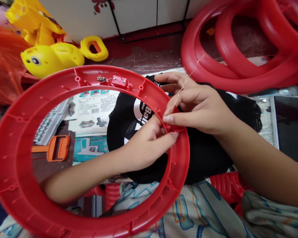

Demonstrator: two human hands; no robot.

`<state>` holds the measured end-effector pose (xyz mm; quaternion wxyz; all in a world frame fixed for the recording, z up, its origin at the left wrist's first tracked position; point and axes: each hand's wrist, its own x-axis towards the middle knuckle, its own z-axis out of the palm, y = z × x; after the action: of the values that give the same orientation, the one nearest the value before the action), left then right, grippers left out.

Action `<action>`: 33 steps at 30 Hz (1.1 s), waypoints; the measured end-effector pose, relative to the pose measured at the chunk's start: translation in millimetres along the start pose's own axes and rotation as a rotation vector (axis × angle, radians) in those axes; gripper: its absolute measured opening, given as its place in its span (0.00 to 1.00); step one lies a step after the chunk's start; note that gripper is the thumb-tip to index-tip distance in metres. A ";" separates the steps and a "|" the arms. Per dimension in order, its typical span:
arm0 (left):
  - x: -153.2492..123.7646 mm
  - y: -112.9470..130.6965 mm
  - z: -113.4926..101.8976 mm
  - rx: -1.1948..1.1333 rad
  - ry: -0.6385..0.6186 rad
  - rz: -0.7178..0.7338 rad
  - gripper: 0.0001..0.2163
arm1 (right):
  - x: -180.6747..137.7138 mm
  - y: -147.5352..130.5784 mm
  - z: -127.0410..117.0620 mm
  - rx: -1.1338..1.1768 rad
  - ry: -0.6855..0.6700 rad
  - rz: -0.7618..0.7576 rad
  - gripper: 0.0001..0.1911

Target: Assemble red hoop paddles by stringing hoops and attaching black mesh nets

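A large red plastic ring, hollow side up with ribs and screw posts inside, is tilted above my lap. Reaching through its middle, my left hand grips the ring's right side, the thumb lying in the channel and the other fingers partly hidden. Beside it, my right hand pinches a thin pale wire between thumb and index finger at the inner edge. The wire's loose end sticks up past the knuckles. In the ring's far channel sit a small red box with wires and a metal spring contact.
Behind the ring lie a yellow duck-shaped toy part and an orange plastic bag. More red rings are stacked at the far right. Black mesh fabric, printed boxes and an orange handle lie underneath. A dark panel is at right.
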<state>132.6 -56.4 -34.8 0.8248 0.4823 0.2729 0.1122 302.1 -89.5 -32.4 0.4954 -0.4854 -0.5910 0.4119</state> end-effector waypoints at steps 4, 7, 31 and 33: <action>-3.5 -3.5 -4.6 0.078 -0.085 -0.040 0.05 | 0.0 -1.0 -0.6 -0.050 -0.057 -0.036 0.03; -4.3 -4.9 -6.4 0.073 -0.148 -0.033 0.04 | 0.6 -0.7 0.8 -0.069 -0.059 -0.040 0.02; -2.6 -2.9 -7.0 -0.202 -0.057 0.051 0.12 | -10.8 1.6 9.0 0.019 0.084 -0.048 0.03; -3.9 -1.4 -8.8 -0.197 -0.044 0.046 0.12 | -11.5 2.4 10.7 0.043 0.081 -0.041 0.02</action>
<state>124.4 -52.5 -38.1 0.8713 0.4072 0.2312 0.1469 292.4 -100.4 -38.7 0.5378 -0.4788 -0.5711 0.3943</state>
